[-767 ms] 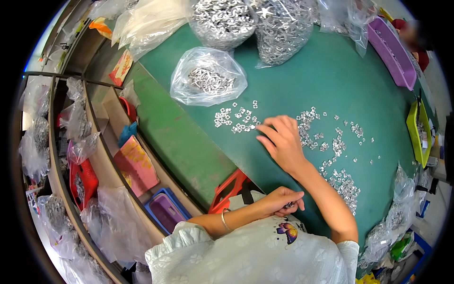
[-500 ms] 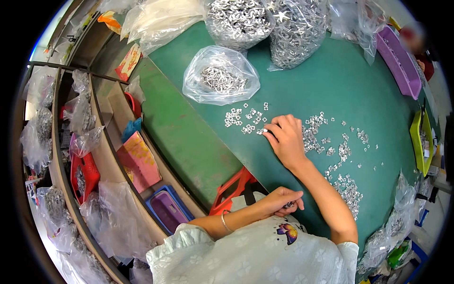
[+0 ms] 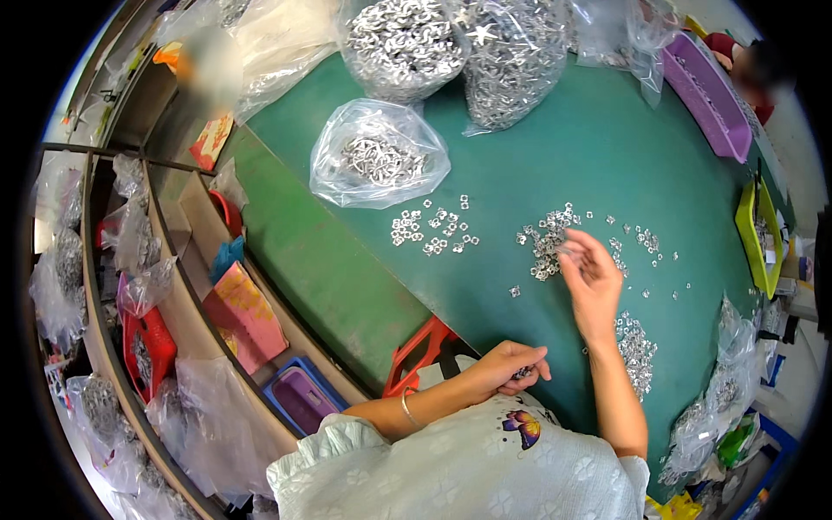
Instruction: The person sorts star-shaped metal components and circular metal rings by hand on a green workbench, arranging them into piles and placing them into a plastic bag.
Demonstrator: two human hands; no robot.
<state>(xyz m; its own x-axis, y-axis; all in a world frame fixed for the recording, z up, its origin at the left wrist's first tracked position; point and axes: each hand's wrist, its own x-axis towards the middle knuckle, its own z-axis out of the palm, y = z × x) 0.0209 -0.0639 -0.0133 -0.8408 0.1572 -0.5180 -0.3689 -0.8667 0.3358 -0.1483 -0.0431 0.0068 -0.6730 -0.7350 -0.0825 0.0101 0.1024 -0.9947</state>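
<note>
**Sorting small metal parts on a green worktop**

Far left: curved shelving [image 3: 113, 347] packed with clear plastic bags, a red basket [image 3: 147, 347], a pink packet [image 3: 245, 312] and a purple tray in a blue one [image 3: 302, 399]. Just right of these, at the near edge of the green worktop [image 3: 537, 156], an orange-red stool [image 3: 416, 355].

Centre, far side: clear bag of silver parts [image 3: 377, 156] lying on the worktop, with two larger, fuller bags [image 3: 407, 39] behind it. Near that clear bag, a small loose cluster of metal pieces [image 3: 433, 230], apart from both hands.

Centre, near side: left hand [image 3: 511, 364], bangle at the wrist, curled shut just above the lap, closed around a few small silver pieces seen between the fingertips.

Right of centre: main scatter of small silver parts [image 3: 546, 243] spread on the worktop. Right hand [image 3: 589, 273] directly over the right edge of this scatter, fingers bent, thumb and fingertips pinched together at the pile; whether a piece sits in the pinch cannot be told. Further pile of parts [image 3: 637, 347] lying right of the right forearm.

Far right: purple tray [image 3: 706, 95] at the far edge, yellow-green tray [image 3: 758, 238] at the right edge, more clear bags [image 3: 719, 407] on the near right.
</note>
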